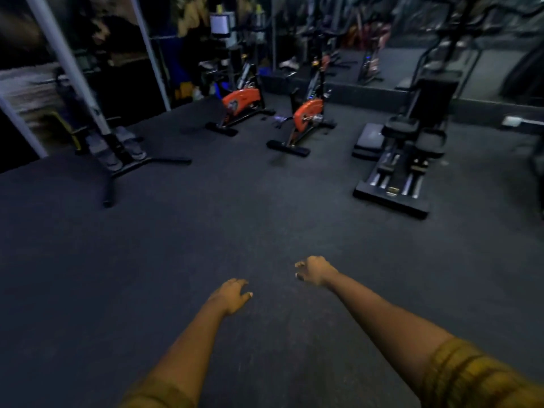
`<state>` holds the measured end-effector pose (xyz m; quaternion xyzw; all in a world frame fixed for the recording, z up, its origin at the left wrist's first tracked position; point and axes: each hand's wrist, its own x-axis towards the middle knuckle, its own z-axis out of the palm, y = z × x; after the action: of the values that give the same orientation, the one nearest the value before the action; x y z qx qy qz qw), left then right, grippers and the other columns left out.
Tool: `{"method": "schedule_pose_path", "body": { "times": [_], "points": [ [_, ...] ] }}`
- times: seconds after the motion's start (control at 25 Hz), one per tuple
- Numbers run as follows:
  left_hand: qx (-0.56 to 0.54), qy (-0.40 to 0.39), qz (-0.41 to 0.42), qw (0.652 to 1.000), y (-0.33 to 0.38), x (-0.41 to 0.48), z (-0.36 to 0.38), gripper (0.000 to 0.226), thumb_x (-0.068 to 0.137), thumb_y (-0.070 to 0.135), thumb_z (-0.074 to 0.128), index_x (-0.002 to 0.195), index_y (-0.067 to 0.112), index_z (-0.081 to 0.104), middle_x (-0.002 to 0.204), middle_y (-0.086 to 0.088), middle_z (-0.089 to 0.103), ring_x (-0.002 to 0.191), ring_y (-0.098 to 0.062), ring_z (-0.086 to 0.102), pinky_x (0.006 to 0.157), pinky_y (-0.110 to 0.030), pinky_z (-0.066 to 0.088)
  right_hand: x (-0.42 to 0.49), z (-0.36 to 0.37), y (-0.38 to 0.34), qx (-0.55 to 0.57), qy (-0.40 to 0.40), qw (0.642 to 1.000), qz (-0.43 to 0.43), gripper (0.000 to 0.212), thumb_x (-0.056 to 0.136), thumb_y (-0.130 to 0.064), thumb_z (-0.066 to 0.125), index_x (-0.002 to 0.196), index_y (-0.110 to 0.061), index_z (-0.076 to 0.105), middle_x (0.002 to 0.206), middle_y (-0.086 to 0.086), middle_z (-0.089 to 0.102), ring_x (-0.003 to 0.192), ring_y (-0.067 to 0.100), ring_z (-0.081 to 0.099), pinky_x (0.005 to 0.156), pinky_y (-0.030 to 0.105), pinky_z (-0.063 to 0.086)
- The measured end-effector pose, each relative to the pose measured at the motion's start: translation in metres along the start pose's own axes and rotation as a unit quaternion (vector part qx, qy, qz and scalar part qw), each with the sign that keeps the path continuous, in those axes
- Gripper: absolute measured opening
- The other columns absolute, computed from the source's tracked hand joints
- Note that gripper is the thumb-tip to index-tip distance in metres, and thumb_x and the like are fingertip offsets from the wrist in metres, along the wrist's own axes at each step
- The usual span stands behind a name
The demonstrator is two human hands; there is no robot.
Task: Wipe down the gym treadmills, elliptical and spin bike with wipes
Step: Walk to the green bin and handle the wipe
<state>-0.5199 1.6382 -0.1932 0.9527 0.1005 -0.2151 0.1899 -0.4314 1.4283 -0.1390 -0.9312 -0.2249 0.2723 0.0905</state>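
Seemingly nothing wiped yet; my left hand (232, 295) and right hand (313, 270) hang loose, wipeless; spin bike (307, 113), elliptical (412, 136) well ahead.

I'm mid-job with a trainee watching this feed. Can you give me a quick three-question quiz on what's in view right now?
1. True or false: the left hand holds a wipe.
2. How many orange-wheeled spin bikes stand on the floor? A) one B) two C) three
3. Fill in: the elliptical stands to the ____ of the bikes.
Key: 1 false; the left hand and the right hand both hold nothing. 2 B. 3 right.
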Motion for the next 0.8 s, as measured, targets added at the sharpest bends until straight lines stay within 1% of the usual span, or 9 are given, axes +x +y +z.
{"method": "schedule_pose_path", "body": {
  "times": [0.04,0.12,0.24,0.32,0.48,0.64,0.8],
  "points": [
    [0.011,-0.005,0.016,1.000,0.016,0.018,-0.010,0.054,0.099,0.038,0.042,0.146,0.012,0.031,0.152,-0.011,0.029,0.139,-0.025,0.030,0.112,-0.034,0.027,0.001,-0.013,0.016,0.003,0.012,1.000,0.018,0.045,0.098,-0.027,0.042,0.139,-0.007,0.041,0.139,0.017,0.044,0.127,0.031,0.041,0.101,0.032,0.032],
    [0.043,-0.010,0.077,0.996,0.072,0.073,-0.030,0.054,0.099,0.037,0.042,0.146,0.012,0.032,0.151,-0.012,0.030,0.139,-0.025,0.030,0.112,-0.033,0.027,0.005,-0.046,0.072,0.018,0.045,0.996,0.071,0.052,0.098,-0.029,0.043,0.144,-0.008,0.031,0.146,0.016,0.034,0.134,0.029,0.032,0.105,0.031,0.026],
    [0.080,-0.020,0.157,0.984,0.174,0.153,-0.054,0.054,0.099,0.037,0.042,0.145,0.012,0.032,0.151,-0.011,0.031,0.137,-0.026,0.032,0.111,-0.036,0.029,0.008,-0.093,0.165,0.056,0.097,0.982,0.151,0.057,0.097,-0.031,0.046,0.146,-0.009,0.025,0.149,0.016,0.028,0.138,0.028,0.025,0.108,0.032,0.024],
    [0.091,-0.026,0.195,0.976,0.241,0.194,-0.064,0.052,0.100,0.037,0.042,0.145,0.012,0.033,0.149,-0.011,0.032,0.135,-0.027,0.035,0.110,-0.037,0.031,0.008,-0.120,0.223,0.073,0.115,0.971,0.196,0.057,0.097,-0.031,0.046,0.146,-0.009,0.026,0.149,0.016,0.028,0.138,0.028,0.026,0.108,0.032,0.025],
    [0.104,-0.036,0.283,0.953,0.386,0.270,-0.084,0.052,0.099,0.036,0.044,0.144,0.011,0.035,0.149,-0.011,0.034,0.134,-0.027,0.036,0.110,-0.039,0.032,0.010,-0.180,0.346,0.088,0.146,0.945,0.278,0.052,0.096,-0.033,0.048,0.142,-0.012,0.036,0.146,0.012,0.037,0.134,0.027,0.033,0.106,0.032,0.029],
    [0.120,-0.035,0.362,0.924,0.508,0.322,-0.094,0.052,0.099,0.034,0.045,0.143,0.009,0.036,0.148,-0.013,0.036,0.135,-0.027,0.036,0.109,-0.035,0.031,0.001,-0.227,0.440,0.117,0.172,0.918,0.338,0.048,0.096,-0.032,0.047,0.139,-0.012,0.042,0.144,0.008,0.041,0.131,0.025,0.038,0.106,0.030,0.031],
    [0.142,-0.047,0.431,0.890,0.641,0.386,-0.092,0.053,0.098,0.035,0.046,0.143,0.009,0.036,0.146,-0.014,0.038,0.133,-0.029,0.039,0.106,-0.036,0.033,-0.005,-0.266,0.537,0.158,0.215,0.875,0.405,0.045,0.096,-0.030,0.048,0.137,-0.011,0.044,0.141,0.007,0.045,0.129,0.024,0.042,0.105,0.032,0.035]
  ]
}}
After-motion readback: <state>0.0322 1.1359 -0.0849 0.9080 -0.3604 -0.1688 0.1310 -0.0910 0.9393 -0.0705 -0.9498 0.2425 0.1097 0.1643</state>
